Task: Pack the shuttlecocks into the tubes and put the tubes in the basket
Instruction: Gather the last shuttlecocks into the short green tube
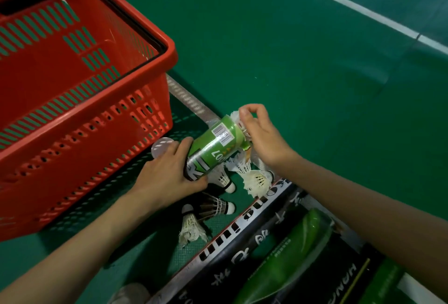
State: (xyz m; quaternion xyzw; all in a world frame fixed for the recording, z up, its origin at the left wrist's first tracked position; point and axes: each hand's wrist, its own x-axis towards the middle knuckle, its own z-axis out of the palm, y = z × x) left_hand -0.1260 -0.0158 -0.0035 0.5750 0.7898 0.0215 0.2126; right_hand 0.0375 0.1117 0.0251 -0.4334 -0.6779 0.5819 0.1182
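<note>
My left hand (167, 173) grips the lower part of a green shuttlecock tube (213, 146), tilted with its open mouth pointing up and away. At that mouth my right hand (259, 134) pinches a white shuttlecock (238, 119) whose feathers stick out of the tube. Several loose shuttlecocks lie on the floor under the tube: white ones (257, 181), a dark-feathered one (215, 206) and another white one (191, 227). The red plastic basket (155, 80) stands to the left with no tube visible inside.
A clear round tube cap (161, 147) lies by the basket's near corner, another cap (131, 292) at the bottom edge. A black tube (242, 231) and green tubes (286, 262) lie at lower right. The green court floor with white lines (351, 3) stretches beyond.
</note>
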